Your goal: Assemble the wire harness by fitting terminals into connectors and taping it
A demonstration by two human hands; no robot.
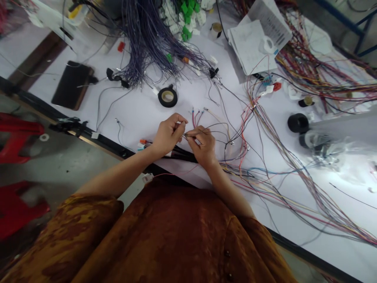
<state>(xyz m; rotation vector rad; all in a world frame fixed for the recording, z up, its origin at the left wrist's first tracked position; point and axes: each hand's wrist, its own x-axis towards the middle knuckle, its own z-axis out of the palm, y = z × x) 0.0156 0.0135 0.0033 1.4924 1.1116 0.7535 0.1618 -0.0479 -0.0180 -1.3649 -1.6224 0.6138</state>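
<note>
My left hand (168, 133) and my right hand (202, 146) meet over the near edge of a white table (141, 114). Both are closed in a pinch on thin wires (206, 122) that fan out from between the fingertips, with small metal terminals at the far ends. A black sleeved bundle (179, 151) lies under my hands along the table edge. A small white connector (146, 178) on a pink wire hangs below my left wrist.
A roll of black tape (167, 96) lies just beyond my hands. A purple wire bundle (147, 43), green connectors (186, 15), papers (253, 43) and a dark phone (72, 84) lie farther off. Coloured harness wires (294, 173) cross the right side. Red stools (17, 137) stand at the left.
</note>
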